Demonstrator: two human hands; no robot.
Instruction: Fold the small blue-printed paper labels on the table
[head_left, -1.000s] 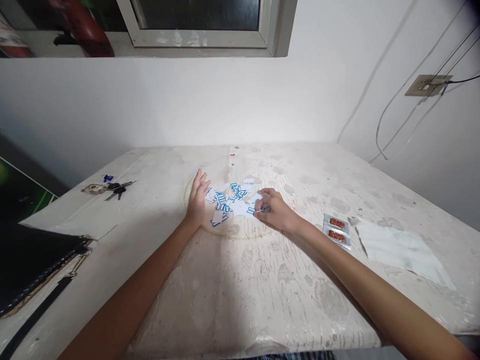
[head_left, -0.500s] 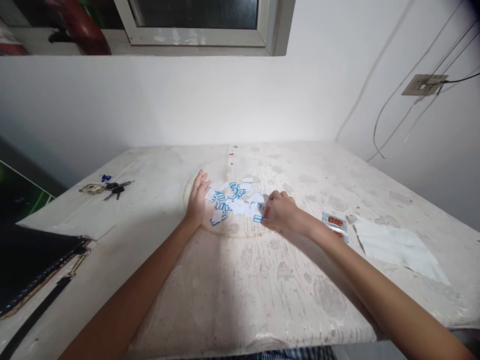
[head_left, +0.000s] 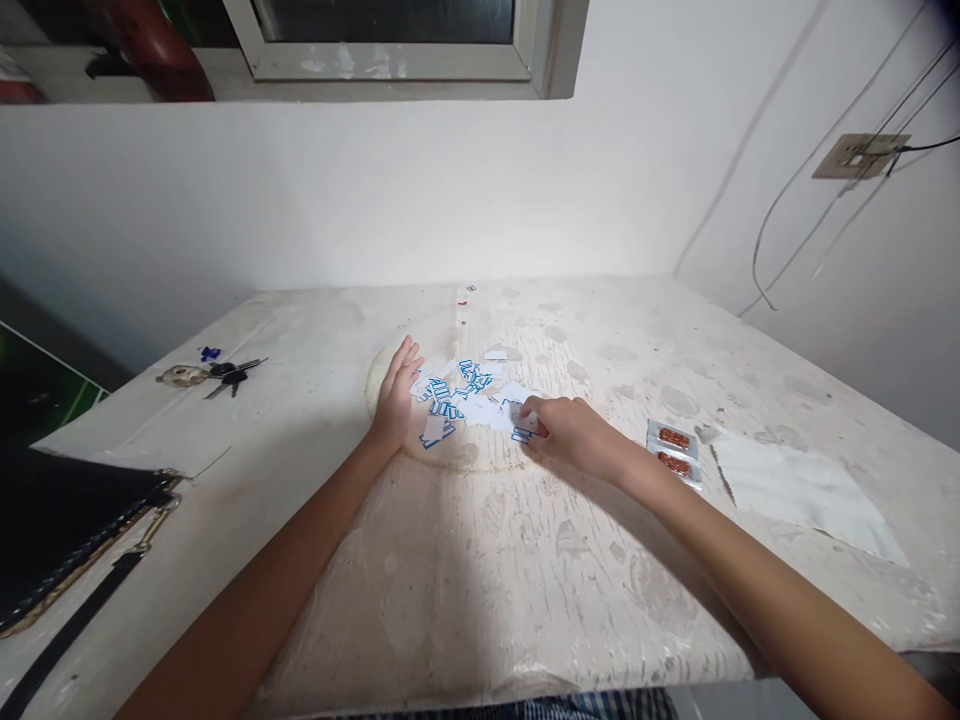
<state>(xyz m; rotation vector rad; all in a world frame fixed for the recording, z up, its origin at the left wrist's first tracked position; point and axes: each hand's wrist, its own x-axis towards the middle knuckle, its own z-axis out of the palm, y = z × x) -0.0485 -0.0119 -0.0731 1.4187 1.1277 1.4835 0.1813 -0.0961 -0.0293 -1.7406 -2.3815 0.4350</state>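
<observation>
Small white paper pieces (head_left: 480,410), several with blue line print, lie in a loose heap at the middle of the table. My left hand (head_left: 395,398) stands on its edge along the heap's left side, fingers stretched out, holding nothing. On the right, my right hand (head_left: 571,428) rests palm down at the heap's edge. Its index finger reaches onto the papers and its thumb sits apart below. A blue-printed piece (head_left: 520,435) lies by the thumb. The other fingers are curled and partly hidden.
Keys (head_left: 229,374) lie at the left, above a black bag (head_left: 75,530) with a strap. Right of my forearm are red-filled packets (head_left: 673,440) and a white cloth or paper sheet (head_left: 802,490). A wall socket (head_left: 861,156) with hanging cables is at the upper right.
My right hand's index finger has stretched out from a curled position onto the papers, and the thumb has drawn apart. My left hand keeps its place. The view has tilted slightly.
</observation>
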